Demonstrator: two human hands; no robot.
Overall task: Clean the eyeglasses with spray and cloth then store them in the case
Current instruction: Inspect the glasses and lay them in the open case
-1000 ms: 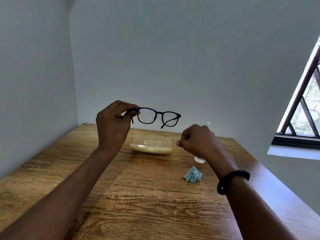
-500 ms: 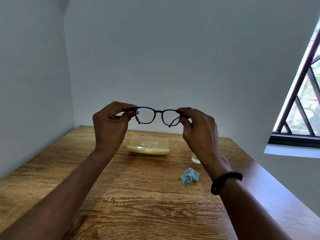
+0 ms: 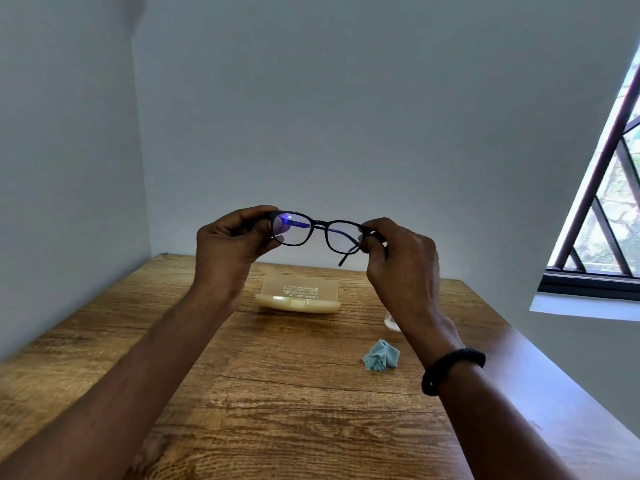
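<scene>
Both hands (left hand (image 3: 228,244), right hand (image 3: 401,261)) pinching black eyeglasses (image 3: 320,233); case (image 3: 298,297) below

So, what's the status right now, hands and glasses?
Left hand and right hand each pinch one end of the glasses, raised above the open case. Cloth on table. Nothing obstructing.

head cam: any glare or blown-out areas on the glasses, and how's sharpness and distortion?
Head view: a blue-violet reflection sits on the lens of the eyeglasses near the left hand; the window at right is overexposed, washing out the outdoors; wide-angle bend shows in the leaning window bars and wall corner; the case print is soft, not readable; forearms at the bottom edge are slightly blurred.
</scene>
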